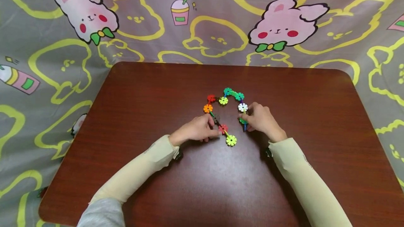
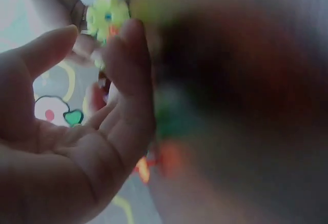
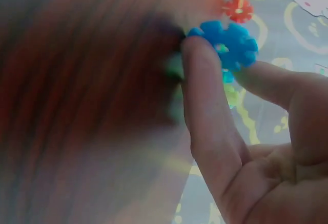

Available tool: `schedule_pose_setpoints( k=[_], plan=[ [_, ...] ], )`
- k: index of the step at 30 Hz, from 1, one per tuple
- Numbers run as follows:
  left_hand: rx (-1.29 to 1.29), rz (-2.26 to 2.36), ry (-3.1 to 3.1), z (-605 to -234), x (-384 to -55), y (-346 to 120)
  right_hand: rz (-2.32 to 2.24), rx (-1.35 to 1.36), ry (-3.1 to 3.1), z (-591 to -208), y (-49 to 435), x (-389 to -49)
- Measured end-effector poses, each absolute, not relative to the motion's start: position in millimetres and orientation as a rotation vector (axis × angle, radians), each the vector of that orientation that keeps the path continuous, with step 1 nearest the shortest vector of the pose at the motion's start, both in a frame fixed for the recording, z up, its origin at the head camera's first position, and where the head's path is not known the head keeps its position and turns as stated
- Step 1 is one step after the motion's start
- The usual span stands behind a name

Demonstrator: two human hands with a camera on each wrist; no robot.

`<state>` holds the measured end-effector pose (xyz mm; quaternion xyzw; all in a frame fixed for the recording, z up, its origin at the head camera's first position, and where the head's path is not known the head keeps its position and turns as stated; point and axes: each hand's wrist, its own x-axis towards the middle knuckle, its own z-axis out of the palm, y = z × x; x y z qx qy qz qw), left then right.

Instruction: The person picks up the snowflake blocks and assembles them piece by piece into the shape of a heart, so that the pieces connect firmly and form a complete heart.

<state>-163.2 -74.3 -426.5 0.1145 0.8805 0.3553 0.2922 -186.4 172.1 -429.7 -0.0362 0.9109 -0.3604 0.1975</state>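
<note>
A chain of coloured plastic snowflake discs lies in a bent line on the table [image 1: 202,185]. Its left part runs from a red disc [image 1: 211,98] and an orange disc [image 1: 208,108] to a pink disc [image 1: 223,129] and a yellow-green disc [image 1: 231,140]. My left hand [image 1: 197,129] is beside this part, thumb and forefinger apart; contact is unclear. On the right side, below a white disc [image 1: 242,107], my right hand [image 1: 262,117] pinches the blue end disc [image 3: 236,44] between thumb and finger. A green disc [image 1: 243,120] is partly hidden by that hand.
Teal discs [image 1: 239,96] join the chain's far side, near another yellow-green disc [image 1: 223,100]. A patterned cloth [image 1: 208,6] with cartoon faces hangs behind the table and round its sides.
</note>
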Motion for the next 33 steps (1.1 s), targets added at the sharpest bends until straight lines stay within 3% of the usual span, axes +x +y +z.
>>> schedule_pose_setpoints(
  k=[9, 21, 33],
  plan=[
    [0.243, 1.105, 2.242, -429, -149, -68, -1.008, -0.183, 2.517, -419, 181, -177],
    [0.348, 1.083, 2.224, -432, -143, -64, -0.560, -1.105, 2.780, -427, 195, -176],
    [0.222, 1.261, 2.127, -439, -141, -60, -0.622, -1.226, 2.740, -438, 186, -176]
  ],
)
